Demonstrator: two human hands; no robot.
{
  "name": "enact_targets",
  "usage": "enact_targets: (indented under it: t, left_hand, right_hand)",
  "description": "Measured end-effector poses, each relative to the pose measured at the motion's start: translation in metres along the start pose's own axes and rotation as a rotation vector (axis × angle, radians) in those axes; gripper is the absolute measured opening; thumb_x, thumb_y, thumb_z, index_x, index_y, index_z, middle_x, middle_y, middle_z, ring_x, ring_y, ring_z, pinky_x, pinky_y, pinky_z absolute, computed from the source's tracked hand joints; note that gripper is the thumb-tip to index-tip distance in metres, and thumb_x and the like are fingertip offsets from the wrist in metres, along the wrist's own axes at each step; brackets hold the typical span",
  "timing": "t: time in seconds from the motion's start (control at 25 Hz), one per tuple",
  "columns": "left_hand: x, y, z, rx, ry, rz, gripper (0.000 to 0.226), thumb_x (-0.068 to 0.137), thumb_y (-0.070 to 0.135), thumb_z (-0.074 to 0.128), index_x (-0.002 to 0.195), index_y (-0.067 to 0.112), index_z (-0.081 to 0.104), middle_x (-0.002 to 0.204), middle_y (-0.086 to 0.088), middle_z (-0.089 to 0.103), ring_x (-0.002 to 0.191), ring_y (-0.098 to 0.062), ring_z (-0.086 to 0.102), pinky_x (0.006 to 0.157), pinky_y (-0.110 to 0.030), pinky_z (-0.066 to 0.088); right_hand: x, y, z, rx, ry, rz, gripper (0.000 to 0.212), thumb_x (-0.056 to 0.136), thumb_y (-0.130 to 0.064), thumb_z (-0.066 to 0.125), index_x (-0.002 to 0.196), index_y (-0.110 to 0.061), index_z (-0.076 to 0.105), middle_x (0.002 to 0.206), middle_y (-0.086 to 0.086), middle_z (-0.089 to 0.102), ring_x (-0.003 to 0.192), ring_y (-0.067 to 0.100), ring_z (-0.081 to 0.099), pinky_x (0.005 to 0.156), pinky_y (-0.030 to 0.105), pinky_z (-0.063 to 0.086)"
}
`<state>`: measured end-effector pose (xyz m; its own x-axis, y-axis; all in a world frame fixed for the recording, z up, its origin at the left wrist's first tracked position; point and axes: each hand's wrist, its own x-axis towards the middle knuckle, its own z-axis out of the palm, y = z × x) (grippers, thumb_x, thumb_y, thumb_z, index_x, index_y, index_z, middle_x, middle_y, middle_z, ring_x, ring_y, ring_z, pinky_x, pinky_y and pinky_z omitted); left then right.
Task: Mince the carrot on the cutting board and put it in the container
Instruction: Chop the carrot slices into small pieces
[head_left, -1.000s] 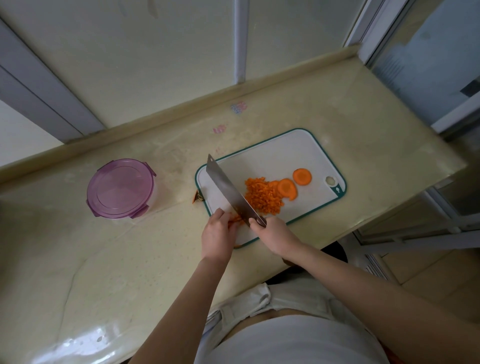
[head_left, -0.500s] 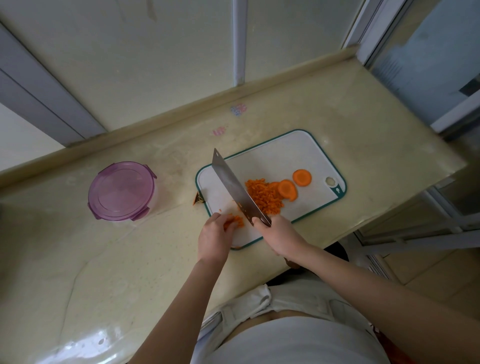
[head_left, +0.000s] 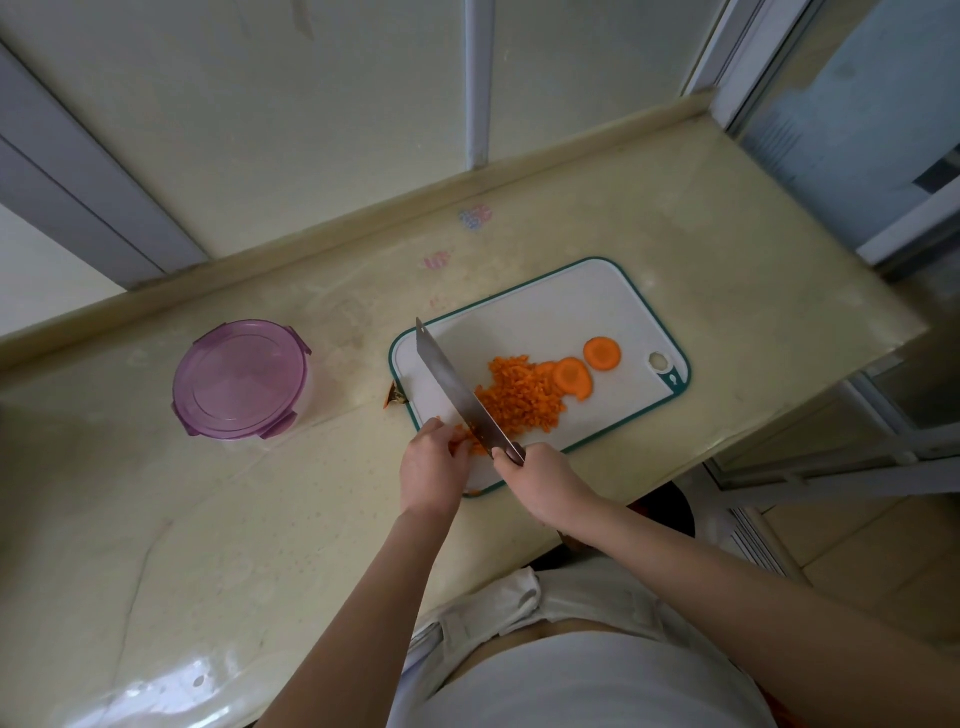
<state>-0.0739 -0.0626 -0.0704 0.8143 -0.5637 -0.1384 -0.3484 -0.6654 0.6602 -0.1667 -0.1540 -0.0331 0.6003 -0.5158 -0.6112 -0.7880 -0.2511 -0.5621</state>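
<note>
On my feed, the container (head_left: 307, 397) sits well left of the cutting board (head_left: 571, 299), purple lid (head_left: 240, 376) on, contents hidden. At the board's near-left corner the left hand (head_left: 428, 470) curls over carrot bits (head_left: 464, 441); I cannot tell if it pinches any. The right hand (head_left: 545, 486) clenches the knife (head_left: 457, 389), handle mostly hidden. The minced carrot (head_left: 524, 400) heaps mid-board, two slices (head_left: 601, 353) toward its right end.

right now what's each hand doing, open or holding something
Left hand: fingers curled on carrot pieces on the cutting board.
Right hand: grips the knife by its handle.
</note>
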Motion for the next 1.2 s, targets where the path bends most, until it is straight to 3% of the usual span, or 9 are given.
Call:
enact_targets:
  t: [0.32,0.64,0.8,1.04,1.12,1.2]
  left_hand:
    - [0.0,0.0,0.0,-0.005,0.009,0.017,0.006,0.081,0.004,0.066,0.08,0.0,0.071,0.08,-0.013,0.058,0.069,-0.03,0.058,0.062,-0.033,0.045]
    - [-0.002,0.0,-0.002,-0.038,0.006,-0.017,0.005,0.081,0.006,0.067,0.082,0.002,0.071,0.084,-0.009,0.06,0.075,-0.024,0.058,0.062,-0.015,0.033]
    - [0.001,0.002,-0.005,0.01,-0.038,-0.03,0.01,0.086,0.012,0.063,0.087,0.007,0.072,0.089,-0.008,0.061,0.081,-0.023,0.058,0.066,-0.021,0.038]
    - [0.0,-0.005,-0.008,0.101,0.039,0.099,0.022,0.084,0.009,0.062,0.105,0.009,0.069,0.102,-0.006,0.063,0.095,-0.027,0.054,0.079,-0.026,0.037]
    - [-0.003,-0.006,-0.006,0.182,-0.033,0.078,0.037,0.084,0.021,0.06,0.121,0.014,0.059,0.118,-0.001,0.055,0.109,-0.024,0.044,0.09,-0.029,0.032]
    - [-0.004,-0.007,-0.004,0.246,-0.086,0.066,0.041,0.085,0.032,0.058,0.124,0.017,0.054,0.12,0.0,0.047,0.113,-0.021,0.036,0.092,-0.028,0.027]
  right_hand:
    - [0.004,-0.002,0.007,0.007,0.053,-0.044,0.051,0.097,-0.032,0.048,0.051,-0.016,0.034,0.049,-0.002,0.037,0.045,0.009,0.035,0.041,0.015,0.025]
    - [0.008,0.002,-0.014,0.002,0.002,-0.098,0.049,0.098,-0.032,0.047,0.055,-0.015,0.032,0.051,0.0,0.035,0.045,0.014,0.035,0.043,0.021,0.025]
    - [0.009,0.002,-0.02,0.058,0.041,-0.056,0.043,0.096,-0.037,0.048,0.062,-0.012,0.039,0.053,0.0,0.039,0.045,0.014,0.039,0.042,0.02,0.033]
    - [-0.001,-0.002,-0.022,0.076,0.011,-0.097,0.039,0.097,-0.037,0.048,0.068,-0.01,0.045,0.053,-0.001,0.04,0.044,0.012,0.039,0.04,0.016,0.033]
    - [-0.004,-0.002,-0.018,0.076,-0.01,-0.097,0.042,0.097,-0.038,0.048,0.065,-0.011,0.044,0.053,0.0,0.041,0.045,0.013,0.04,0.044,0.02,0.033]
    - [-0.005,0.001,-0.011,0.082,-0.025,-0.084,0.043,0.097,-0.04,0.047,0.064,-0.012,0.044,0.054,0.001,0.041,0.047,0.014,0.04,0.045,0.022,0.031]
